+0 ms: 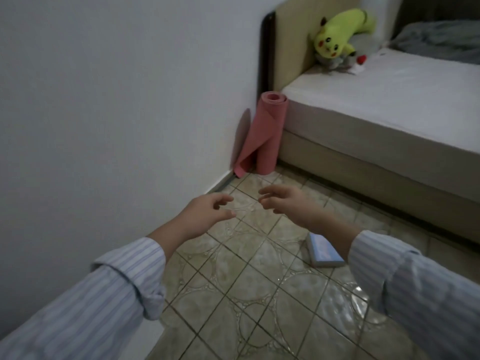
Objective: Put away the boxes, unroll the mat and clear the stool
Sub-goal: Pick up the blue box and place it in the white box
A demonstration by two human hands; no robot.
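A pink rolled mat (270,131) stands upright in the corner between the white wall and the bed, its loose outer flap hanging to the floor on the left. My left hand (207,211) and my right hand (288,202) reach forward side by side over the tiles, well short of the mat. Both are empty with the fingers loosely curled and apart. A small light blue box (324,252) lies flat on the floor, partly hidden under my right forearm. No stool shows in this view.
A bed (376,105) with a white mattress and beige base fills the right side. A yellow plush toy (340,35) and other soft toys sit by its headboard. The white wall (117,100) runs along the left. Patterned tiles (246,294) cover the floor.
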